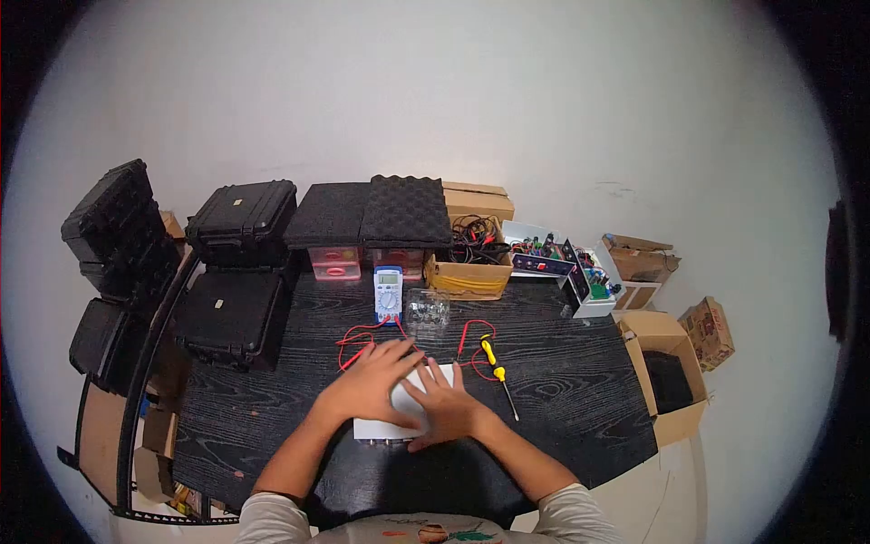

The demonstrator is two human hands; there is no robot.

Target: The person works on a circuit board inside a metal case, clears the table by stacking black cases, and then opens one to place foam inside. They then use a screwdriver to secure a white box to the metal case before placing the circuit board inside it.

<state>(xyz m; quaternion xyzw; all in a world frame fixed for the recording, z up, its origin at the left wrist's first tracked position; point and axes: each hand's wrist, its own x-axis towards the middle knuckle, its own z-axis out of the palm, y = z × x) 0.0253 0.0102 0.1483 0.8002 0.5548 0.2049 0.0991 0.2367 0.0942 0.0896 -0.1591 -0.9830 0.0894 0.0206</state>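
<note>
Shirt (408, 528), hands (370, 381) (450, 410) over white case (379, 429), studded edge (390, 442) shirtward, long axis unclear

- Tabletop (580, 363): black, wood-grained.
- Near edge, middle: flat white box (379, 430).
- Beyond it: blue-and-white meter (389, 295), red leads (352, 340) looping over the surface; clear plastic box (427, 313) just right of the meter.
- Right of the white box: yellow-handled screwdriver (507, 392), small yellow tool (488, 350) near its handle end.
- Left side: black hard case (227, 317).
- Back: pink-fronted drawers (335, 265), cardboard box (467, 279) of cables.
- Back right: open white case (594, 309), circuit boards showing.
</note>
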